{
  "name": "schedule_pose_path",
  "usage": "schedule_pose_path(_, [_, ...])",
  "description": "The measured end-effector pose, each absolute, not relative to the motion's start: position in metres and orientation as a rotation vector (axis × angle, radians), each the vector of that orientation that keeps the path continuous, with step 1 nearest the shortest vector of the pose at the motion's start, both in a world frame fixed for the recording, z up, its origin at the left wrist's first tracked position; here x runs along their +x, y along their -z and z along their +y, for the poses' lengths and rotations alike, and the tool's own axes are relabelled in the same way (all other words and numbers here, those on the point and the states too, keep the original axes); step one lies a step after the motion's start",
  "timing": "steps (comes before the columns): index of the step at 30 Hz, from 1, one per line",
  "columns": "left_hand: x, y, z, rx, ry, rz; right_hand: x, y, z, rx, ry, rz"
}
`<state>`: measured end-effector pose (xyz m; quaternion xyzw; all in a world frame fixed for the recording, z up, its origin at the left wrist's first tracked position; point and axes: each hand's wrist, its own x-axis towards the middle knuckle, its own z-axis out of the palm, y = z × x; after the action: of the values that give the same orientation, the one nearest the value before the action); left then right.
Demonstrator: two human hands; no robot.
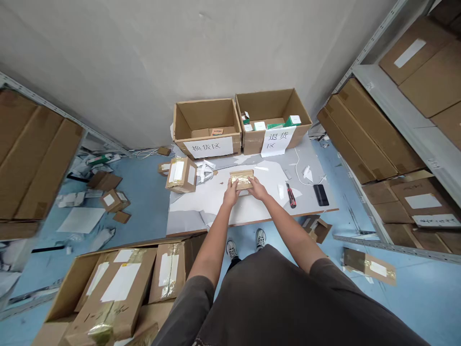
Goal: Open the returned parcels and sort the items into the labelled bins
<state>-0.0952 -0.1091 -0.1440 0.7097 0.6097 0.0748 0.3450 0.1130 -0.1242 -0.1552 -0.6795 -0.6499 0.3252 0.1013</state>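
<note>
A small taped cardboard box (pixel 242 179) sits between my two hands, over the front middle of the tabletop (pixel 317 163). My left grip (pixel 231 192) is closed on one end, my right grip (pixel 257 188) on the other; I can't tell whether the box touches the surface below. To my right lie a red-and-black cutter (pixel 291 195) and a dark phone (pixel 321 195); to my left stands a larger taped box (pixel 176 175). Behind, side by side, are a left carton (pixel 236 143) and a right carton (pixel 252 144), the latter containing green-and-white boxes (pixel 294 120).

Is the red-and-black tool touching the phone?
Apart: the head view shows gray tabletop between the red-and-black tool and the black phone.
</note>
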Motion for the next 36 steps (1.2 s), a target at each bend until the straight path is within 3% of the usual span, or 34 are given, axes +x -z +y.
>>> schedule_pose_path(23, [-0.096,0.165,-0.114,1.785,-0.37,1.565,0.107,0.167,-0.138,-2.083,-0.888,-1.865])
schedule_pose_path(36, [-0.116,0.136,-0.107,1.818,-0.37,1.52,0.126,0.126,-0.14,-1.991,-0.851,-1.944])
